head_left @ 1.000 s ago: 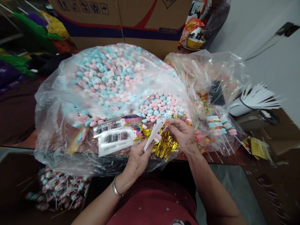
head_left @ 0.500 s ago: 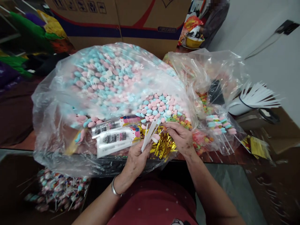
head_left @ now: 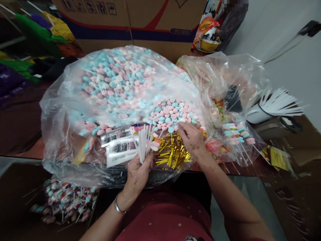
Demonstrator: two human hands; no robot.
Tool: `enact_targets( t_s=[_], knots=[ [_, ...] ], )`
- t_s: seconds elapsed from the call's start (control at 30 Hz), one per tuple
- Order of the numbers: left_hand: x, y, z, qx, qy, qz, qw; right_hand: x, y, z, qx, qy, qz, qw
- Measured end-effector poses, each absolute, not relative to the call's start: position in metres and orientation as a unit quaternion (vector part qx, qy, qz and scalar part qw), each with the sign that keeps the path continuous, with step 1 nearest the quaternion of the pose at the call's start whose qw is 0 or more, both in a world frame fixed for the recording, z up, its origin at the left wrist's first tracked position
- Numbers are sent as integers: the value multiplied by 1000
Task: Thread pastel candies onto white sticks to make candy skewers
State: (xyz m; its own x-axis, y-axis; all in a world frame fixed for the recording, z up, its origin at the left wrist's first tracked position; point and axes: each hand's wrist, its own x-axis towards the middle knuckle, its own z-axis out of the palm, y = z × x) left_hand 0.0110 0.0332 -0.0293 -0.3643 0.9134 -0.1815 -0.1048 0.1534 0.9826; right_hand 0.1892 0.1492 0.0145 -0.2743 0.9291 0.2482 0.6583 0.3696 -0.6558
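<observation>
My left hand (head_left: pixel 139 169) is closed around a bundle of thin white sticks (head_left: pixel 143 142). On a stick at the bundle's right side are threaded pink, white and orange candies (head_left: pixel 155 144). My right hand (head_left: pixel 192 140) reaches to the front edge of a pile of loose pink, blue and white marshmallows (head_left: pixel 170 115), fingers bent and drawn together. Its fingertips partly hide what they touch. Below them lie gold twist ties (head_left: pixel 173 155). Printed clear packets (head_left: pixel 122 147) rest left of the sticks.
A large clear bag of marshmallows (head_left: pixel 112 80) covers the table's middle. To the right are a bag of fruit-coloured candy rings (head_left: pixel 218 108), finished candy skewers (head_left: pixel 238 134) and a holder of white sticks (head_left: pixel 259 113). A box of wrapped skewers (head_left: pixel 67 201) stands lower left. Another person (head_left: pixel 233 23) is behind.
My left hand has moved left and turned the sticks more upright. My right hand has shifted away from the sticks, up to the loose marshmallows.
</observation>
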Motion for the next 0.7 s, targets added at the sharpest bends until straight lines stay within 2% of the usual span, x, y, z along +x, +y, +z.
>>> enact_targets(
  t_s=[0.07, 0.17, 0.3, 0.37, 0.47, 0.6, 0.7],
  knots=[
    [9, 33, -33, 288, 600, 582, 467, 187, 165, 18, -505, -832, 107, 203],
    [7, 35, -35, 252, 583, 606, 478, 175, 175, 18, -485, -871, 25, 73],
    [3, 36, -34, 239, 583, 621, 466, 157, 174, 15, -489, -872, -21, 0],
    [2, 37, -32, 226, 590, 627, 456, 154, 174, 13, -485, -874, -22, 8],
    [-1, 38, -29, 213, 591, 634, 452, 156, 177, 10, -493, -867, -4, 67],
    [-2, 38, -27, 226, 588, 629, 456, 163, 185, 14, -483, -857, 84, 157],
    [-2, 38, -27, 232, 588, 626, 457, 162, 191, 20, -440, -870, 133, 178]
  ],
)
